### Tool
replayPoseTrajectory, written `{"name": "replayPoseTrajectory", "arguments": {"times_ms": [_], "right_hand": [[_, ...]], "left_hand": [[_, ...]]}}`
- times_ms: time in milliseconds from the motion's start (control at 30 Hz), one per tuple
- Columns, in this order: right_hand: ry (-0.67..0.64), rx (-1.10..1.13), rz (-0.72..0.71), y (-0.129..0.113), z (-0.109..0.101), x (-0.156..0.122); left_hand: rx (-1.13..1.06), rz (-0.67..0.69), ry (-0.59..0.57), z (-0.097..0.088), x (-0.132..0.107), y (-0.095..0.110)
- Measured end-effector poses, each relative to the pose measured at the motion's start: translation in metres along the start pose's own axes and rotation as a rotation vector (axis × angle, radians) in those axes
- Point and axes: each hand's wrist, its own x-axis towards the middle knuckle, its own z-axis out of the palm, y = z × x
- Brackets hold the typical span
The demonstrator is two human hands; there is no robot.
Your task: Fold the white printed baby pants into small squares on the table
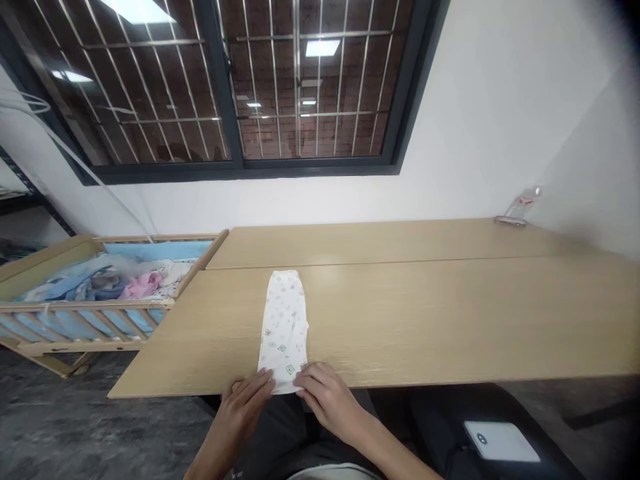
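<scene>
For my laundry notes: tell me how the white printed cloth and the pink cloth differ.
The white printed cloth lies flat on the wooden table; the pink cloth sits bunched in the wooden crib. The left hand and right hand touch the white printed cloth; no hand touches the pink cloth. Both are fabric.

Nursery-style room: wooden crib (85,327) with bedding, barred window (295,87), baby garment (284,327) on wooden table (425,320).
</scene>
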Motion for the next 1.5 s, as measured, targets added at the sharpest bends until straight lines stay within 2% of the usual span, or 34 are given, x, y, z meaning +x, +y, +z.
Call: {"name": "replayPoseTrajectory", "arguments": {"times_ms": [167,333,467,700,800,933,1000,1067,1133,1233,1367,1500], "right_hand": [[-0.017,0.006,0.067,-0.01,-0.009,-0.006],[-0.127,0.126,0.11,-0.023,-0.038,-0.005],[-0.165,0.206,0.123,-0.03,-0.061,0.002],[-0.115,0.257,0.157,-0.023,-0.083,0.026],[-0.045,0.222,0.149,-0.012,-0.092,0.047],[0.072,0.215,0.166,0.012,-0.099,0.088],[0.122,0.225,0.186,0.03,-0.099,0.114],[0.153,0.216,0.216,0.053,-0.095,0.14],[0.158,0.181,0.252,0.077,-0.088,0.165],[0.116,0.126,0.29,0.113,-0.071,0.194],[0.015,0.058,0.412,0.147,-0.044,0.212],[-0.014,0.028,0.475,0.165,-0.024,0.214]], "left_hand": [[-0.139,0.007,0.059,-0.008,0.007,0.007],[-0.301,-0.055,0.06,-0.015,0.011,0.016],[-0.289,-0.067,0.118,-0.029,0.022,0.016],[-0.31,-0.053,0.09,-0.045,0.052,-0.01],[-0.304,-0.051,0.134,-0.05,0.079,-0.025],[-0.271,-0.084,0.157,-0.051,0.126,-0.051],[-0.27,-0.158,0.131,-0.045,0.151,-0.067],[-0.269,-0.276,0.057,-0.035,0.175,-0.083],[-0.253,-0.396,-0.044,-0.021,0.196,-0.098],[-0.22,-0.49,-0.144,0.005,0.217,-0.115],[-0.187,-0.566,-0.251,0.043,0.224,-0.129],[-0.165,-0.632,-0.337,0.072,0.218,-0.135]]}}
